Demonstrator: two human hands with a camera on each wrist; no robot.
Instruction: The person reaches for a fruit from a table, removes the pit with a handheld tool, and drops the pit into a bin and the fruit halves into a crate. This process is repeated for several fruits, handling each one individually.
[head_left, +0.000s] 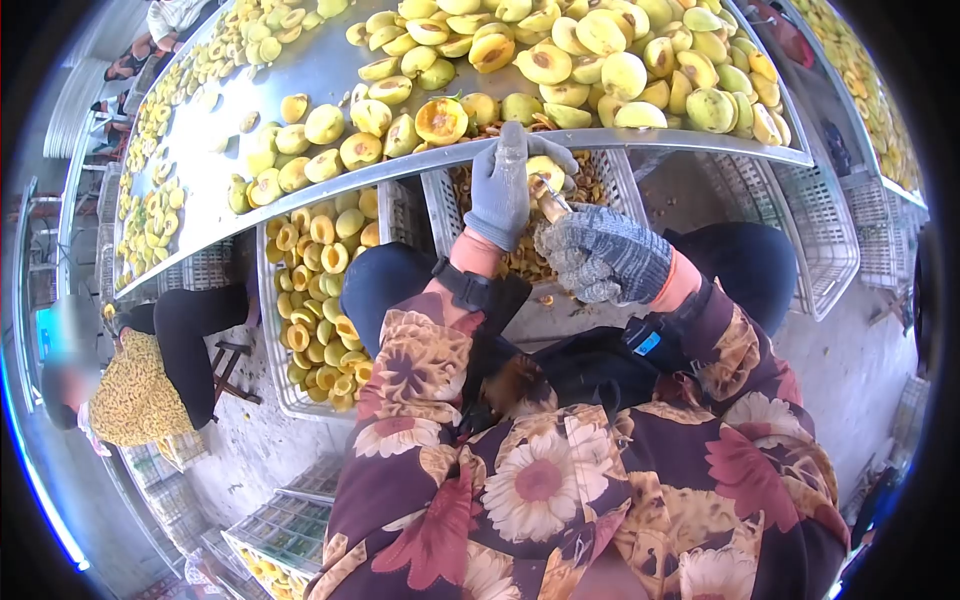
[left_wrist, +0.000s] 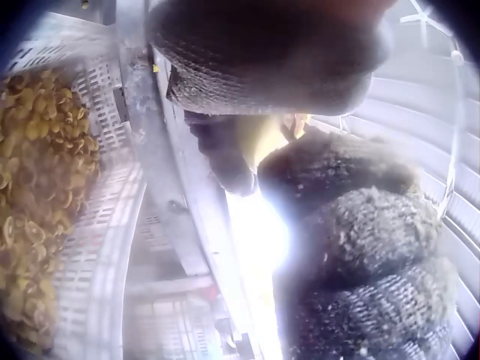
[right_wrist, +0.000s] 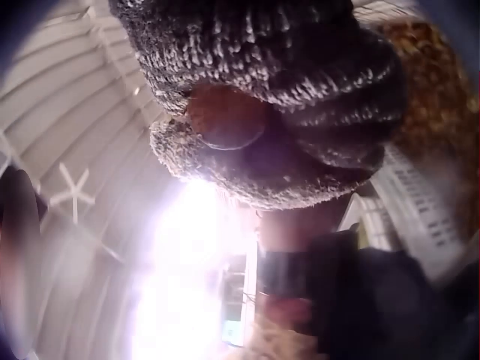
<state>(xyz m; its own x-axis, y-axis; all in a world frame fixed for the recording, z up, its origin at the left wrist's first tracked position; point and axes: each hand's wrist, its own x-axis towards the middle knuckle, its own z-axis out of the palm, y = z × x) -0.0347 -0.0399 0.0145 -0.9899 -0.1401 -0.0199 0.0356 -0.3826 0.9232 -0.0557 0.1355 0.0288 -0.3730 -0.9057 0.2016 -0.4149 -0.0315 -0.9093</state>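
My left hand (head_left: pixel 500 190), in a grey glove, holds a pale yellow peach piece (head_left: pixel 546 170) just below the metal table's front edge. My right hand (head_left: pixel 605 255), in a speckled grey knit glove, grips a short metal-tipped hand tool (head_left: pixel 552 207) against that piece. In the right wrist view the round brown end of the tool's handle (right_wrist: pixel 225 116) sticks out of the curled fingers. The left wrist view shows the peach piece (left_wrist: pixel 262 139) between the two gloves, its far side hidden.
Halved peaches (head_left: pixel 620 75) cover much of the metal table (head_left: pixel 330 75). Below, one crate (head_left: pixel 440 205) holds pits and scraps; another crate (head_left: pixel 275 375) at left is full of peach halves. More crates (head_left: pixel 820 230) stand at right. Another person (head_left: pixel 150 390) sits at left.
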